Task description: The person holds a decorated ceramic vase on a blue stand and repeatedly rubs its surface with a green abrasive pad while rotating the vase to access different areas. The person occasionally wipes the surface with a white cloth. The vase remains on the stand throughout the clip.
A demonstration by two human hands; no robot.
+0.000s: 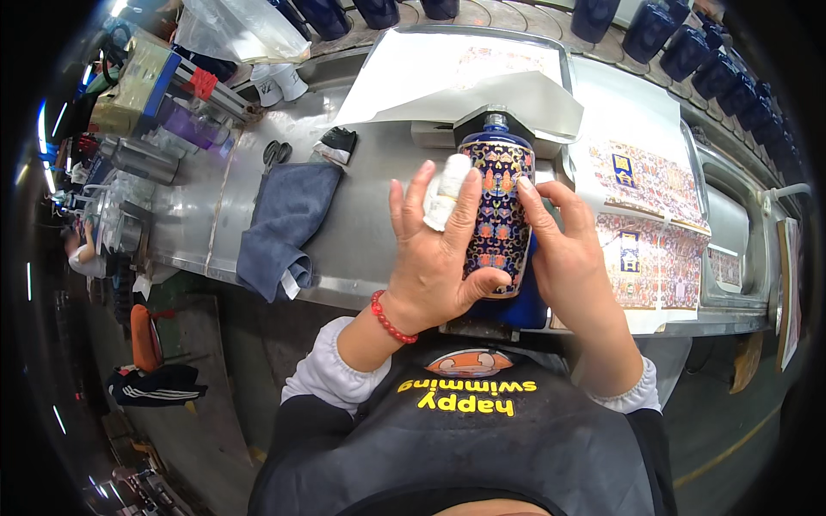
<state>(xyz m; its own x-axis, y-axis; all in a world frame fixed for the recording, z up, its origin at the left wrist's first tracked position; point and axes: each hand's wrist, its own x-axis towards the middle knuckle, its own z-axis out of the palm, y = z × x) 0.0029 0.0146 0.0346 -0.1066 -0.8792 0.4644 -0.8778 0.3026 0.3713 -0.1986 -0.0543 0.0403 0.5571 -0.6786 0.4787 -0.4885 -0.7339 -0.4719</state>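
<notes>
A dark blue glass bottle with a colourful patterned decal stands in front of me, its neck pointing away. My left hand lies along the bottle's left side, fingers stretched and spread, thumb across its lower part. White wrapping covers one of its fingers, and a red bead bracelet circles the wrist. On the right side, my right hand is bent around the bottle's edge, a fingertip pressing on the decal near the shoulder. Its lower fingers are partly hidden.
A grey-blue cloth and black scissors lie to the left on the metal worktable. Printed decal sheets are spread at the right, beside a metal basin. White paper covers a tray behind. Several blue bottles line the back.
</notes>
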